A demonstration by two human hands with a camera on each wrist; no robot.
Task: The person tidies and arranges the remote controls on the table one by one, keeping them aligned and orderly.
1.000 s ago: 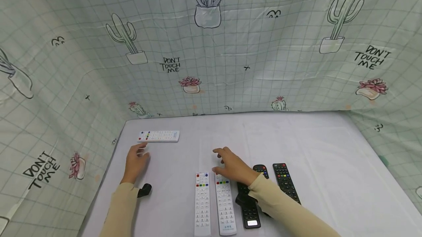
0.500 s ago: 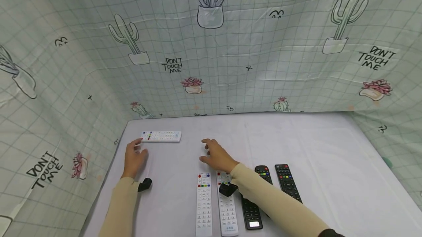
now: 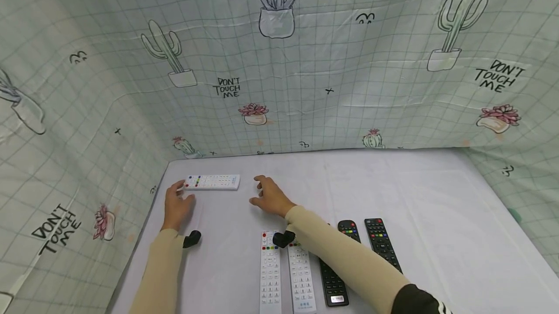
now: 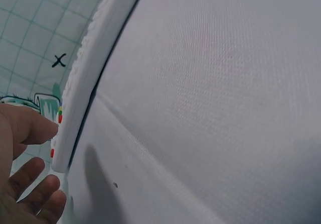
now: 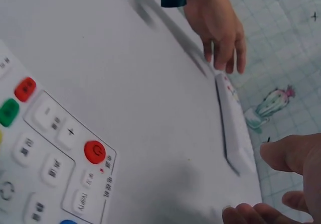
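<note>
A white remote control (image 3: 212,182) lies crosswise near the far left of the table, coloured buttons at its left end. At that end, my left hand (image 3: 176,208) has its thumb and fingers spread apart; in the left wrist view its thumb (image 4: 32,126) overlaps the remote's edge, and contact cannot be told. Beyond the remote's right end, my right hand (image 3: 272,197) hovers with relaxed fingers and a gap between thumb and forefinger. It holds nothing. In the right wrist view, the same white remote (image 5: 234,128) stands apart from the right thumb (image 5: 288,153).
Two upright white remotes, the left one (image 3: 270,275) and the right one (image 3: 301,280), lie at the front middle. Beside them are two black remotes, one (image 3: 334,285) partly under my right sleeve, the other (image 3: 382,243) farther right. A cactus-print cloth (image 3: 305,61) walls the table.
My right hand has moved left and away from me, from above the front remotes toward the far white remote. The left hand has edged slightly forward to that remote's left end.
</note>
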